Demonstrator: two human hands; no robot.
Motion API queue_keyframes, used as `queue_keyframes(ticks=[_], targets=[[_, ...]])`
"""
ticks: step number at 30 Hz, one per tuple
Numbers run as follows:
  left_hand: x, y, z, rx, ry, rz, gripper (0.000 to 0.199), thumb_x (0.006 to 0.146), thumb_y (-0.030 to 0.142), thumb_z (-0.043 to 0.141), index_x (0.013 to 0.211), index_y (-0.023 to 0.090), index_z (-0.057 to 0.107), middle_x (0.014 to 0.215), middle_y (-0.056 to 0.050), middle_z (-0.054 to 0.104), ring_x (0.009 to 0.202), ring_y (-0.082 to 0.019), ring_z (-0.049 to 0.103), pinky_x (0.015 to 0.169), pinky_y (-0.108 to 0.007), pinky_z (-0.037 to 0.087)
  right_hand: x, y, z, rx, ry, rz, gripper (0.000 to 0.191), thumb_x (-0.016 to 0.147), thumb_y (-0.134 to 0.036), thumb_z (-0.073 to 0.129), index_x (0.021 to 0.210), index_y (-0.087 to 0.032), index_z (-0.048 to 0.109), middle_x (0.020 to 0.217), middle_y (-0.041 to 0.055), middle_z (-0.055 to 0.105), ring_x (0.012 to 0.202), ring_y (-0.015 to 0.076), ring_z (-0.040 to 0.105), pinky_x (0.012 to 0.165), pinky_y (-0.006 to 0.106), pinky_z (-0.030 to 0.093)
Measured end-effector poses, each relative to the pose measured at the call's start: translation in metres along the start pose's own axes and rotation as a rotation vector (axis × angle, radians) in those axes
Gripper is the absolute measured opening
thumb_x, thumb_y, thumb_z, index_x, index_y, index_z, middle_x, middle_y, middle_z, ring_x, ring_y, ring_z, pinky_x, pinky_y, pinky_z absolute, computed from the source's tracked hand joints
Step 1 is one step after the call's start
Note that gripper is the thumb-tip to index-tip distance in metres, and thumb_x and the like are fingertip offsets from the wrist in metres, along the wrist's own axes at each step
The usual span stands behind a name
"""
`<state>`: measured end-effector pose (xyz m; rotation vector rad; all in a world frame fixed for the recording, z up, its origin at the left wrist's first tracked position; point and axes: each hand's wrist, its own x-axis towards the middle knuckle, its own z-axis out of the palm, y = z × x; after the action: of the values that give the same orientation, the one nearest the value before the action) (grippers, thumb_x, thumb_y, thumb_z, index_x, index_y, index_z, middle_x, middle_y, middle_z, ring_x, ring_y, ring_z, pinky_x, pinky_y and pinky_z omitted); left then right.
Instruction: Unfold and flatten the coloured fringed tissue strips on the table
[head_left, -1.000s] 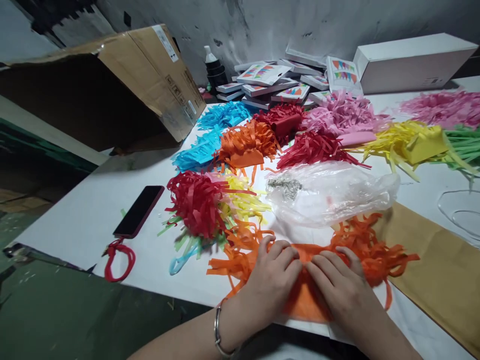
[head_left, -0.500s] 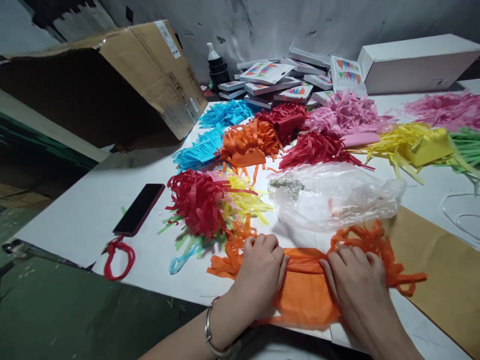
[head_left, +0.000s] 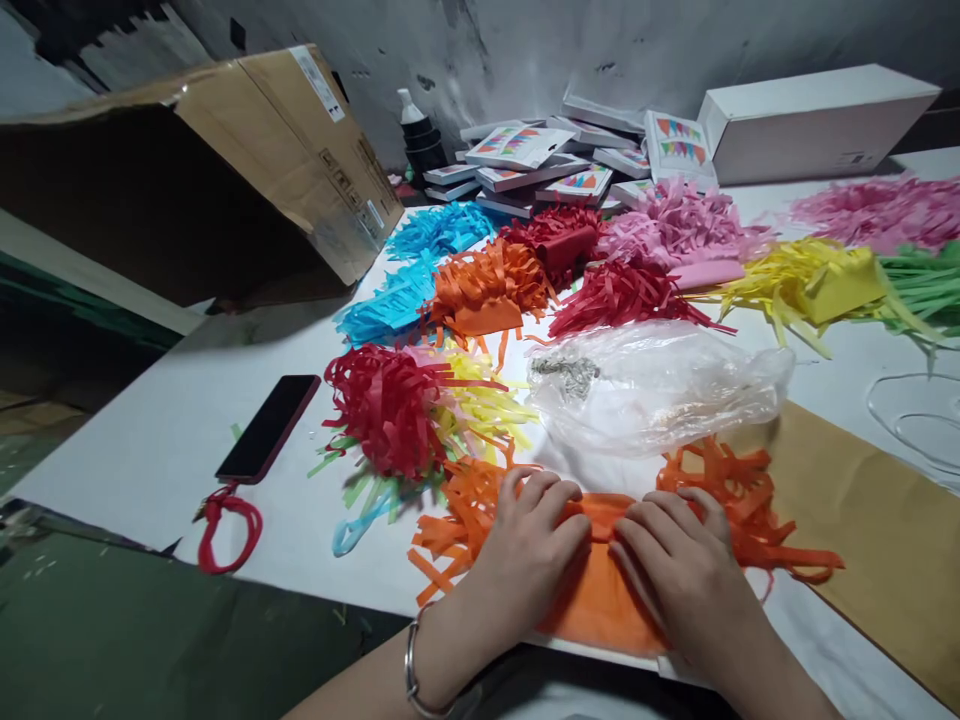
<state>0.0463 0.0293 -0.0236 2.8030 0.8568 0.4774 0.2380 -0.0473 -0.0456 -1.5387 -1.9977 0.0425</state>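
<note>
The bright orange sheet of thin, paper-like material with fringed strips (head_left: 604,605) lies at the near edge of the white-topped table (head_left: 165,400), its plain middle flat between the hands and its far side gathered into a narrow folded band (head_left: 604,512). Loose orange strips spread out beyond each hand. The step in hand looks like folding or rolling that band; to do it well, I would keep even pressure from both sides, hold the fold parallel to the table edge, smooth the flat part first and keep stray strips out of the crease. The left hand (head_left: 531,548) is arched over the left part of the band, fingers bent and close together; the right hand (head_left: 679,550) mirrors it, the two near each other with a small gap of orange between. Both touch the sheet, but the fingertips are partly hidden, so I cannot tell whether they pinch it or only press. Just beyond lies a crumpled clear plastic bag (head_left: 667,390); to the right, a flat tan paper sheet (head_left: 870,540); to the left, a dark red bundle of curled strips (head_left: 386,410) and, farther off, a black-screened phone (head_left: 268,428).
</note>
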Motion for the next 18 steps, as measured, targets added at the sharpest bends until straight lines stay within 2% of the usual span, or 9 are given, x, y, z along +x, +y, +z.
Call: queue_keyframes(ticks=[3, 8, 13, 18], targets=[[0.0, -0.002, 0.002, -0.02, -0.013, 0.059, 0.015, 0.096, 0.009, 0.055, 0.094, 0.018, 0.065, 0.102, -0.006, 0.069, 0.102, -0.024, 0.055, 0.106, -0.049, 0.033, 0.002, -0.003, 0.001, -0.059, -0.021, -0.038, 0.02, 0.101, -0.016, 0.047, 0.098, -0.019, 0.066, 0.096, 0.0063, 0.069, 0.103, 0.0237, 0.058, 0.109, 0.05, 0.026], [0.003, -0.003, 0.0, -0.076, -0.016, 0.045, 0.008, 0.097, 0.017, 0.057, 0.099, 0.019, 0.065, 0.101, -0.006, 0.069, 0.098, -0.023, 0.057, 0.102, -0.047, 0.036, 0.003, -0.005, 0.003, -0.135, -0.027, -0.077, 0.03, 0.094, -0.003, 0.04, 0.083, -0.016, 0.064, 0.082, 0.0073, 0.065, 0.093, 0.0237, 0.058, 0.104, 0.048, 0.031], [0.002, -0.006, 0.005, -0.101, 0.008, 0.11, 0.018, 0.081, 0.012, 0.064, 0.097, 0.019, 0.064, 0.099, -0.006, 0.069, 0.095, -0.024, 0.057, 0.096, -0.047, 0.034, 0.003, -0.003, 0.004, -0.146, -0.034, -0.118, 0.031, 0.095, -0.004, 0.037, 0.087, -0.016, 0.064, 0.082, 0.0062, 0.064, 0.091, 0.0233, 0.057, 0.103, 0.047, 0.031], [-0.006, -0.014, 0.007, -0.139, -0.021, 0.081, 0.011, 0.078, 0.012, 0.07, 0.086, 0.019, 0.064, 0.089, -0.004, 0.068, 0.085, -0.021, 0.053, 0.085, -0.042, 0.034, -0.005, 0.01, -0.008, -0.094, -0.015, -0.215, 0.032, 0.098, -0.007, 0.036, 0.096, -0.013, 0.068, 0.085, 0.0073, 0.067, 0.09, 0.0223, 0.058, 0.106, 0.045, 0.033]])
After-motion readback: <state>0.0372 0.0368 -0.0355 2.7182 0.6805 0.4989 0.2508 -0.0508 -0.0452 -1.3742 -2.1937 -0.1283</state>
